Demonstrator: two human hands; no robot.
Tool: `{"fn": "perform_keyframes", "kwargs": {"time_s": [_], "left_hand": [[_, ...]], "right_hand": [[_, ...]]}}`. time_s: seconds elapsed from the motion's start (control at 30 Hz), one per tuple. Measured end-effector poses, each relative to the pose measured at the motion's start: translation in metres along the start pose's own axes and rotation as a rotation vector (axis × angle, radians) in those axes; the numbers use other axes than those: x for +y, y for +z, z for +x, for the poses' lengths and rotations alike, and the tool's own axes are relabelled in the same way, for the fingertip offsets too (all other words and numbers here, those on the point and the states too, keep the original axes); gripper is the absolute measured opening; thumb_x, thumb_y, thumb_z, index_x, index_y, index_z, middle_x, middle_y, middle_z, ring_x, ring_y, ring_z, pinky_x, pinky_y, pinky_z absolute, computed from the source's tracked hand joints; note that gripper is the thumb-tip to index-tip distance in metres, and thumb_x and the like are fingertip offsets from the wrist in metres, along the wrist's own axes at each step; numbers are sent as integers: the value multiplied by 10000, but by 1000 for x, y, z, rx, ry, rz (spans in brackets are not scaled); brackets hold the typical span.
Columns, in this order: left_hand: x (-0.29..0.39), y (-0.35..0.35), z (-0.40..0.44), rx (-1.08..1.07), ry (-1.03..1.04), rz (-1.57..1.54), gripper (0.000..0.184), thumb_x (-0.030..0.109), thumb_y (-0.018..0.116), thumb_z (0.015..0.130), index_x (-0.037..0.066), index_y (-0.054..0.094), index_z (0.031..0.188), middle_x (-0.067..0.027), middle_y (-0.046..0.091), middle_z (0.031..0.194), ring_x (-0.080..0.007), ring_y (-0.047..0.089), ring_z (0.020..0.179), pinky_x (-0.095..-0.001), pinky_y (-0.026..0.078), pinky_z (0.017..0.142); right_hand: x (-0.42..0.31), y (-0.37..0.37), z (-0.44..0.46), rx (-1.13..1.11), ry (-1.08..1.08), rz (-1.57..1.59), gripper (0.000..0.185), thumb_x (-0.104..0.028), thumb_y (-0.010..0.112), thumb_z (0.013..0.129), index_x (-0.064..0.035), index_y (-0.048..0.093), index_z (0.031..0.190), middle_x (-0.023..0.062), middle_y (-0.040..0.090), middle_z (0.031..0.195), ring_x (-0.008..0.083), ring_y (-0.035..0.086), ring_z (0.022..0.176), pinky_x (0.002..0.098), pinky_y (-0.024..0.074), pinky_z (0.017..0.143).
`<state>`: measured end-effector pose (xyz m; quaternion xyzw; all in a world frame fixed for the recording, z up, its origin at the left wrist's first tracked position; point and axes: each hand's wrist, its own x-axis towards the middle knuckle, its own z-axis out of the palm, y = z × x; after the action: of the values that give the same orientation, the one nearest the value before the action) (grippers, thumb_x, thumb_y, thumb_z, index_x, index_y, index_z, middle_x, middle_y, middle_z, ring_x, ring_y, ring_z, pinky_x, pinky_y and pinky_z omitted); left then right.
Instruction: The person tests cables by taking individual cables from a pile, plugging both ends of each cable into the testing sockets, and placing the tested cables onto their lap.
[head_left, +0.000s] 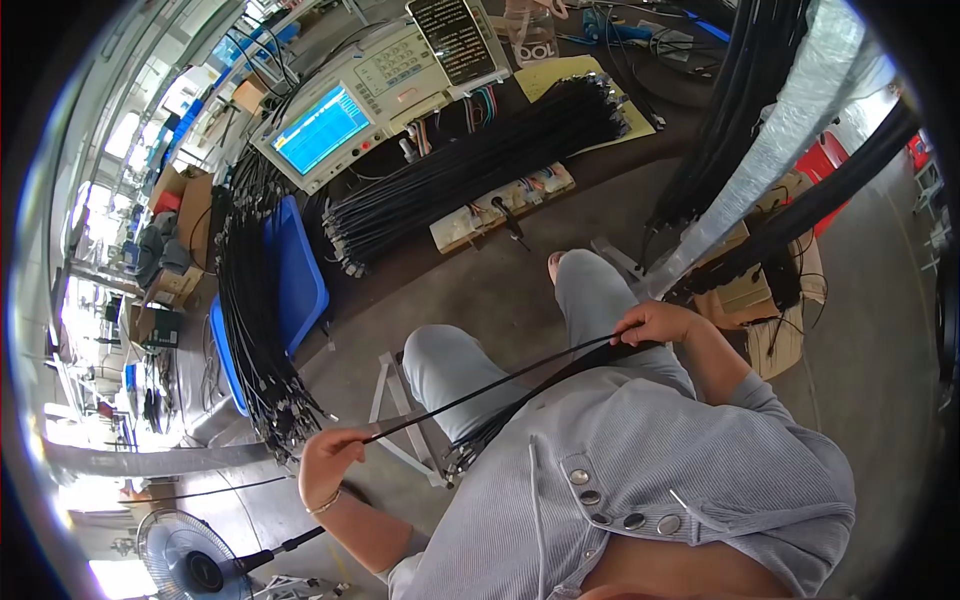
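A thin black cable (480,392) is stretched across above my lap. My left hand (330,462) is closed on one end of it, at the lower left. At the other end, my right hand (650,325) pinches the cable above my knee. Under it a bundle of black cables (490,430) lies across my lap, its far end close to my right hand. A thick bundle of black cables (470,165) rests on the bench in front of a measuring instrument (330,130) with a lit blue screen.
More black cables (250,300) hang over a blue tray (305,285) at the left. A connector board (505,210) lies at the bench edge. Cables and a plastic-wrapped post (760,150) stand at the right, near cardboard boxes (735,290). A fan (195,560) is at the lower left.
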<state>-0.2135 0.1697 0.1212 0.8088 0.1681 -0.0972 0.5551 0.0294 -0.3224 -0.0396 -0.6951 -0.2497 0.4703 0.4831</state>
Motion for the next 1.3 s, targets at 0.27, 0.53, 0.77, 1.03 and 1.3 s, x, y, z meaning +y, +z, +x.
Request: {"fn": "perform_keyframes", "kwargs": {"time_s": [0.27,0.53,0.77,1.03,1.3], "left_hand": [[-25,27,60,158,756,-952,249,1,590,825,-7,560,1072,-102,587,901,-183,552,774,-317,468,669],[36,135,165,623,337,-525,192,177,563,894,-12,592,911,-72,602,713,-131,554,630,-240,417,549],[73,216,238,140,78,-510,234,211,527,922,-5,597,867,-50,589,658,-130,560,580,-247,447,532],[78,221,243,151,-22,-872,234,216,509,933,6,601,882,-56,606,692,-165,594,591,-265,500,548],[76,229,237,-79,-111,-1389,245,248,537,918,28,575,819,-6,538,649,-118,502,552,-234,416,517]], "right_hand": [[33,-1,34,365,31,506,152,-159,589,842,-59,598,957,13,582,713,71,529,660,201,389,595],[-19,-23,59,961,-279,571,113,-118,630,818,-27,580,863,28,573,689,84,533,633,195,382,536],[-91,-31,93,797,-397,383,157,-148,606,867,6,584,884,34,603,744,60,518,646,201,414,588],[-89,-35,116,759,-302,526,224,-195,593,886,20,628,935,1,557,675,62,505,630,197,410,621],[-86,-38,118,746,-305,575,248,-212,591,888,30,634,915,-3,539,650,64,503,623,205,414,599]]}}
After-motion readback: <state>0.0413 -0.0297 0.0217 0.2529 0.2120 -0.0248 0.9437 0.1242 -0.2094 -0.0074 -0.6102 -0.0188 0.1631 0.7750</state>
